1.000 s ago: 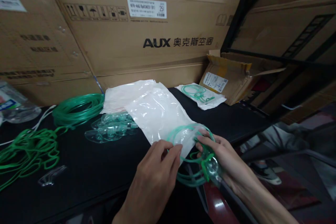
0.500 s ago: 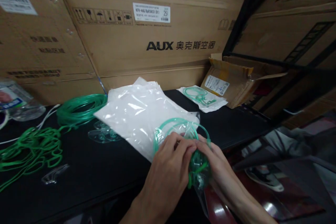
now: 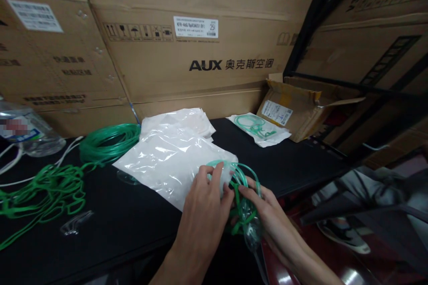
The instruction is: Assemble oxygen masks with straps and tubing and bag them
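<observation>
Above the front edge of the counter (image 3: pixel 133 220), the right hand (image 3: pixel 267 208) has its grip closed on looped tubing (image 3: pixel 241 174), while the left hand (image 3: pixel 204 202), its grip half curled, meets a white pouch (image 3: pixel 163 158), any pinch there being impossible to tell.

Worktop (image 3: pixel 117 247), L side: bottle (image 3: pixel 45 136) rear, cord bundle (image 3: pixel 50 189) in front, tubing coil (image 3: pixel 110 142) to bottle's R, clips (image 3: pixel 76 224) nr front. Ctr.: pouch (image 3: pixel 163 156) before pouch stack (image 3: pixel 179 118); tubing set (image 3: pixel 246 216) at pouch's front R, betw. L hand (image 3: pixel 204 202) & R hand (image 3: pixel 265 205). R rear: bagged set (image 3: pixel 256 129) beside sm. ctn (image 3: pixel 279 109).
</observation>
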The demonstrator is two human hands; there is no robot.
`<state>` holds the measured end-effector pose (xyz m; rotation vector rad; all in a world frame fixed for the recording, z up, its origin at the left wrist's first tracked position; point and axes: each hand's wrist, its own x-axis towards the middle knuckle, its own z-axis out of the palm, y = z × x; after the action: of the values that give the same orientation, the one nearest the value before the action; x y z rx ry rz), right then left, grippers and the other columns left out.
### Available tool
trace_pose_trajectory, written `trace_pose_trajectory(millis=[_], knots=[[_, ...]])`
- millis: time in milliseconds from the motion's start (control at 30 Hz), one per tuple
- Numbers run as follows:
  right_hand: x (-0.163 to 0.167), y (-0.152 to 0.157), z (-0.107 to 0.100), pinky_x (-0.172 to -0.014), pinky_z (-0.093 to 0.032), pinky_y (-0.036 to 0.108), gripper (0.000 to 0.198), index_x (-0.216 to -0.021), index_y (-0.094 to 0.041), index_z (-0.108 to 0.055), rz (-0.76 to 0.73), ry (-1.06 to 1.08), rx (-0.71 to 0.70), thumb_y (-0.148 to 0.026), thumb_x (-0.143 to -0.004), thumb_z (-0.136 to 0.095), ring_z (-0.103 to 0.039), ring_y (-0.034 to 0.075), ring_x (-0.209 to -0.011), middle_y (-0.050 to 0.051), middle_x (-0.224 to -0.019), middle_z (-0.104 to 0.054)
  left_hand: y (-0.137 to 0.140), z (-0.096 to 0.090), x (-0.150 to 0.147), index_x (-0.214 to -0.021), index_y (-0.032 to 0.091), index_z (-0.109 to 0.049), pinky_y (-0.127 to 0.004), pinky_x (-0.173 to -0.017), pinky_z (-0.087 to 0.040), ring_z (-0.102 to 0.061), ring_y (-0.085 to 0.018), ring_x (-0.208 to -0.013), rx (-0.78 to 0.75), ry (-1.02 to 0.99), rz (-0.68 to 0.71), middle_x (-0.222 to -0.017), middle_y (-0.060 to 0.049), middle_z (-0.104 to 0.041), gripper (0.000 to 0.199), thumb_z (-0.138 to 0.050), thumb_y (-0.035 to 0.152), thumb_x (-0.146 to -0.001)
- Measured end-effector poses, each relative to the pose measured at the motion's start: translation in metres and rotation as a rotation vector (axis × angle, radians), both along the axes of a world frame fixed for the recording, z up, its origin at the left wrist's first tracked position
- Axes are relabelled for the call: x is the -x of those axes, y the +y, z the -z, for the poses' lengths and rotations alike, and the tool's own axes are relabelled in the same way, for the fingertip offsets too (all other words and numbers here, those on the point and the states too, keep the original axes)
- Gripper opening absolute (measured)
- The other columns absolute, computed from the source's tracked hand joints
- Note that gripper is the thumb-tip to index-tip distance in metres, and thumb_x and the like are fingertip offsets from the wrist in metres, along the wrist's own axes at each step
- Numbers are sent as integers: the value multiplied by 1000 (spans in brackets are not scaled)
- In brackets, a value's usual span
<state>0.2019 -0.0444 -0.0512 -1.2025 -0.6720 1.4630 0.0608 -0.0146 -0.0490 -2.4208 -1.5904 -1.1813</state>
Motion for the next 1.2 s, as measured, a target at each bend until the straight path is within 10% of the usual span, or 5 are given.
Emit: trace_pose_trajectory(millis=[267, 600, 1200], knots=[[6, 1, -6, -54, -57, 28, 47, -121, -17, -72, -50, 13, -47, -41, -81, -79, -75, 23, -70, 6, -84, -79, 7, 1, 14, -125, 8, -65, -41, -74, -63, -69, -27, -87, -192, 370, 69, -104, -12, -71, 31, -61, 9, -94], [6, 5, -1, -62, -53, 24, 40, -97, -19, -78, 55, -108, -65, -48, -71, -88, -70, 19, -71, 1, -78, -77, -5, 0, 13, -134, 16, -62, -29, -82, -62, -66, -18, -96, -29, -147, 446, -108, -9, -62, 38, -44, 6, -102], [9, 2, -15, -95, -56, 36, 53, -107, -25, -77, 131, 7, -67, -42, -61, -95, -72, 27, -107, 3, -109, -80, -27, -26, 4, -135, 23, -60, -36, -83, -60, -64, -19, -95, 242, -192, 608, -110, -7, -62, 40, -47, 6, -101]])
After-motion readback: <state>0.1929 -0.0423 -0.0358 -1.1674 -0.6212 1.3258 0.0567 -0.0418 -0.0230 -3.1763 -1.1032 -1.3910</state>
